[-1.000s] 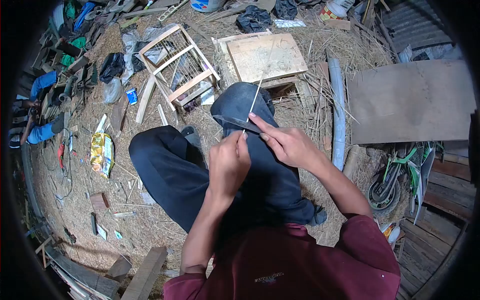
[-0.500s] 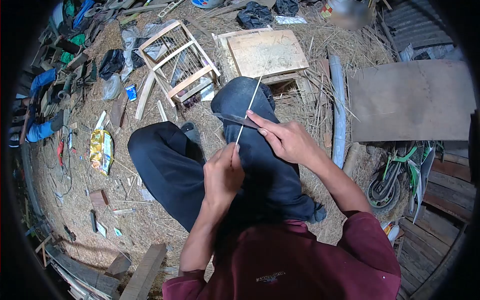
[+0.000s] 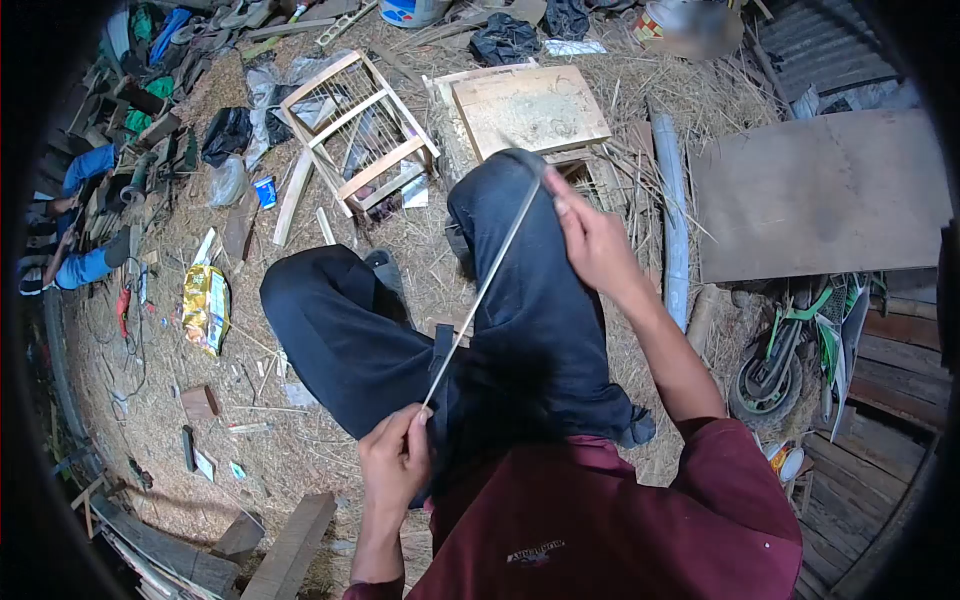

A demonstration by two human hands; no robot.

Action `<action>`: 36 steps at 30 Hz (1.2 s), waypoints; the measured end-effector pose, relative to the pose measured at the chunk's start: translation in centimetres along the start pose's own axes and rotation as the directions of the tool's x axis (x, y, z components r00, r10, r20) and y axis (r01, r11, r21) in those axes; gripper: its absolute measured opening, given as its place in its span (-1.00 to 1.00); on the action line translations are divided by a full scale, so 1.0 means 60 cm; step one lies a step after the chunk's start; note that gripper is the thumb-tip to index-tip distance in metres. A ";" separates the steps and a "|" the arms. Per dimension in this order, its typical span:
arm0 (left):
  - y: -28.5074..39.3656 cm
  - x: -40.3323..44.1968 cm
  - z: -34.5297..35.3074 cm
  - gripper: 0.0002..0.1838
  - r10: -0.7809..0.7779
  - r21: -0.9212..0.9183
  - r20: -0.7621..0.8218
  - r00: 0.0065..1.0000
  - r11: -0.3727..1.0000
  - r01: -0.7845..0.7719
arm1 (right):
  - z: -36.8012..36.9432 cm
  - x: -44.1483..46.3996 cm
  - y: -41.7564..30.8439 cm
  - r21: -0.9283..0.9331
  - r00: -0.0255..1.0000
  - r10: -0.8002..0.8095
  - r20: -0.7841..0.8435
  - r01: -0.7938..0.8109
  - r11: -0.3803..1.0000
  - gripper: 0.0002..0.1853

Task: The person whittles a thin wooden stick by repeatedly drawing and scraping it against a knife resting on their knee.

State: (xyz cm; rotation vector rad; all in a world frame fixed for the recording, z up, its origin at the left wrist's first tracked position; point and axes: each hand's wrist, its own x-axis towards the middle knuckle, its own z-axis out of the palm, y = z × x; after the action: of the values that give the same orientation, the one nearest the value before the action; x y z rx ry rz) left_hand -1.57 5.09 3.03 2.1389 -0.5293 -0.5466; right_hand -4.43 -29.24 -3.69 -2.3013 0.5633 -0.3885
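a thin pale stick (image 3: 487,290) slants over the seated person's lap, its near end pinched in the closed left hand (image 3: 397,447) and its far part running up to the knee. there the right hand (image 3: 590,235) is closed round a knife (image 3: 522,159), the blade blurred and set against the stick; the handle is hidden in the fingers. under them are dark trousers (image 3: 345,325) and a maroon shirt (image 3: 620,520), with small pale lettering (image 3: 535,552) across the chest that i can't make out for certain. past the knees, on the straw-strewn floor (image 3: 330,460), a barred wooden frame (image 3: 365,130) leans near a pale wooden slab (image 3: 530,110). over to the left lie a small blue packet (image 3: 265,192) and a yellow bag (image 3: 205,308), their print too small for me to read. to the right, a motorbike (image 3: 785,365) stands by a broad brown board (image 3: 825,200).
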 end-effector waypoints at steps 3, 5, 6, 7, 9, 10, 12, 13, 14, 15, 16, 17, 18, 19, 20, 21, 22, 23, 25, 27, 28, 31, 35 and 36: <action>-0.013 0.006 -0.013 -0.87 -0.144 -0.160 0.016 0.989 0.976 0.145 | 0.005 0.026 0.012 0.142 0.983 0.095 -0.160 -0.072 0.987 -0.55; -0.022 0.033 -0.011 -0.84 -0.169 -0.289 0.014 0.986 0.943 0.165 | 0.015 0.035 -0.007 0.357 0.964 0.209 -0.166 -0.139 0.924 -0.48; -0.019 0.053 -0.009 -0.83 -0.168 -0.412 0.004 0.986 0.898 0.155 | 0.011 0.037 -0.037 0.408 0.955 0.250 -0.158 -0.168 0.897 -0.46; -0.012 0.077 -0.004 -0.83 -0.163 -0.528 -0.006 0.987 0.839 0.135 | 0.009 0.039 -0.063 0.457 0.945 0.290 -0.149 -0.195 0.868 -0.45; 0.001 0.127 0.008 -0.82 -0.132 -0.642 -0.048 0.990 0.763 0.071 | 0.021 0.055 -0.097 0.551 0.960 0.240 -0.141 -0.125 0.825 -0.56; 0.011 0.152 0.012 -0.78 -0.100 -0.627 -0.088 0.991 0.779 0.024 | 0.028 0.067 -0.112 0.581 0.971 0.199 -0.129 -0.089 0.809 -0.59; 0.036 0.193 0.015 -0.79 -0.107 -0.660 -0.116 0.987 0.751 0.004 | 0.036 0.092 -0.149 0.653 0.989 0.117 -0.085 -0.033 0.757 -0.72; 0.048 0.209 0.014 -0.79 -0.100 -0.672 -0.121 0.988 0.741 -0.007 | 0.040 0.106 -0.171 0.679 0.994 0.094 -0.054 -0.033 0.734 -0.74; 0.054 0.225 0.015 -0.80 -0.088 -0.667 -0.139 0.986 0.744 -0.028 | 0.044 0.121 -0.193 0.703 0.997 0.071 -0.022 -0.035 0.710 -0.77; 0.061 0.237 0.011 -0.80 -0.068 -0.667 -0.139 0.988 0.744 -0.043 | 0.050 0.138 -0.208 0.747 0.999 0.047 0.007 -0.037 0.664 -0.77; 0.067 0.248 0.006 -0.80 -0.050 -0.666 -0.139 0.989 0.744 -0.056 | 0.056 0.155 -0.223 0.787 0.999 0.023 0.037 -0.043 0.616 -0.78; 0.072 0.258 0.001 -0.80 -0.033 -0.666 -0.137 0.990 0.743 -0.067 | 0.059 0.171 -0.239 0.814 0.998 0.007 0.062 -0.055 0.578 -0.78; 0.073 0.269 -0.003 -0.79 -0.025 -0.645 -0.149 0.989 0.760 -0.078 | 0.062 0.186 -0.247 0.828 0.997 -0.005 0.082 -0.065 0.557 -0.78; 0.076 0.277 -0.008 -0.80 -0.027 -0.650 -0.150 0.988 0.756 -0.078 | 0.064 0.201 -0.254 0.840 0.995 -0.018 0.102 -0.077 0.537 -0.79; 0.080 0.286 -0.014 -0.80 -0.029 -0.655 -0.151 0.988 0.752 -0.078 | 0.066 0.217 -0.258 0.841 0.993 -0.028 0.113 -0.080 0.534 -0.79; 0.084 0.295 -0.021 -0.80 -0.030 -0.660 -0.152 0.988 0.747 -0.078 | 0.068 0.231 -0.262 0.840 0.992 -0.043 0.120 -0.078 0.536 -0.80; 0.082 0.307 -0.029 -0.79 -0.002 -0.642 -0.137 0.991 0.762 -0.087 | 0.069 0.245 -0.265 0.839 0.990 -0.057 0.127 -0.076 0.538 -0.80; 0.083 0.319 -0.041 -0.78 0.029 -0.622 -0.130 0.991 0.776 -0.104 | 0.071 0.259 -0.269 0.839 0.988 -0.072 0.134 -0.074 0.540 -0.81; 0.089 0.347 -0.065 -0.77 0.093 -0.581 -0.111 0.990 0.802 -0.140 | 0.070 0.281 -0.279 0.817 0.987 -0.085 0.139 -0.066 0.572 -0.81; 0.094 0.388 -0.092 -0.78 0.122 -0.552 -0.055 0.991 0.823 -0.132 | 0.078 0.305 -0.282 0.803 0.987 -0.129 0.093 0.002 0.596 -0.80; 0.099 0.409 -0.102 -0.79 0.125 -0.574 -0.040 0.991 0.809 -0.125 | 0.086 0.321 -0.280 0.794 0.986 -0.156 0.065 0.043 0.606 -0.80; 0.105 0.477 -0.124 -0.78 0.105 -0.668 0.020 0.994 0.742 -0.065 | 0.099 0.359 -0.276 0.779 0.987 -0.161 0.024 0.082 0.622 -0.80; 0.091 0.547 -0.138 -0.76 0.088 -0.823 -0.064 0.994 0.559 -0.103 | 0.128 0.369 -0.238 0.738 0.997 -0.081 0.013 0.045 0.673 -0.75; 0.080 0.557 -0.133 -0.76 0.073 -0.850 -0.099 0.992 0.513 -0.123 | 0.138 0.361 -0.226 0.748 0.997 -0.007 0.082 -0.057 0.661 -0.73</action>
State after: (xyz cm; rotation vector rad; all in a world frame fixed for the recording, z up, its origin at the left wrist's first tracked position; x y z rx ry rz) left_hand 29.24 -10.78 4.81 1.1341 -0.2447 -0.5315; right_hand 21.53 -26.53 2.65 -1.4825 0.3009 -0.4165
